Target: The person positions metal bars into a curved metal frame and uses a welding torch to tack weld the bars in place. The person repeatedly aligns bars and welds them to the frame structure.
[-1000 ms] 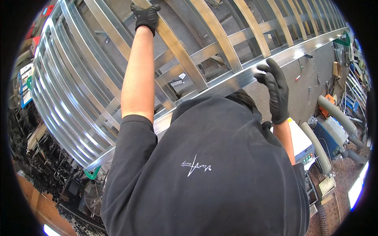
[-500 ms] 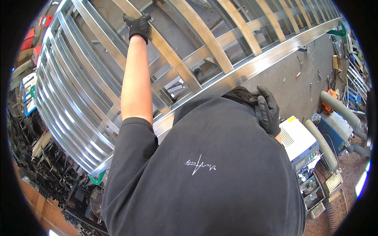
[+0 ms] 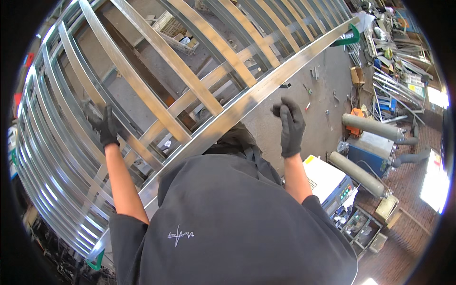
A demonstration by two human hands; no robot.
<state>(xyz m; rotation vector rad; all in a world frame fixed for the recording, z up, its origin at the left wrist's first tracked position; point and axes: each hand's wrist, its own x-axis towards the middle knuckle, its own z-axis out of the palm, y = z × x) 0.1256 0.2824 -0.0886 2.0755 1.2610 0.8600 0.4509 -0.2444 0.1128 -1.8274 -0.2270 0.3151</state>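
Observation:
A large metal frame of parallel slats stretches ahead of me, edged on my side by a long silvery rail (image 3: 266,90). My left hand (image 3: 105,127), in a dark glove, is over the slats on the left with thumb and fingers apart. It is closest to one metal slat (image 3: 88,80); whether it touches that slat is unclear. My right hand (image 3: 290,124), gloved too, is raised in the air on the near side of the rail. Its fingers are curled together, and anything inside them is hidden.
Green clamps (image 3: 349,38) sit at the frame's ends. Below the slats stands a pale crate (image 3: 172,28). To the right are a white-topped machine (image 3: 323,175), grey cylinders (image 3: 356,173), an open parts tray (image 3: 363,228) and heaped metal offcuts (image 3: 389,80). Small pieces lie on the floor.
My left hand has left the slat it rested on and come nearer and leftward. My right hand has moved away from my waist, out beside the rail. The view has shifted.

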